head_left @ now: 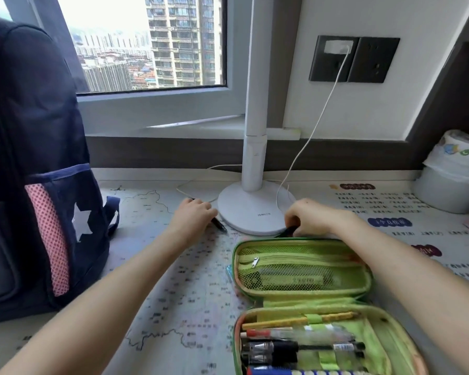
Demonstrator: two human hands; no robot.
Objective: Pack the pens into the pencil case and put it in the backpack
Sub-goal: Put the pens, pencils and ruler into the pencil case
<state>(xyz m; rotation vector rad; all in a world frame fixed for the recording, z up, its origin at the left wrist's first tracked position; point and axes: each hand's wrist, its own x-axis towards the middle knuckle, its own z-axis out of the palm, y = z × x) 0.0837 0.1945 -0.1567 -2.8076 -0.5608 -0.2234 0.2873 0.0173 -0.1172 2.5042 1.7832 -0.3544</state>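
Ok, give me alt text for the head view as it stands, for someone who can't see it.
Left hand rests on a black pen beside a lamp base, while the right hand grips something dark just behind an open green case already holding several pens. A navy backpack stands upright at left on the desk.

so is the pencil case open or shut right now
Open: the pencil case lies unzipped and spread flat, mesh pocket up top, pens showing in the lower half.

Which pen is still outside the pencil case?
The black pen under the left hand, beside the lamp base. The other pens sit in the open pencil case.
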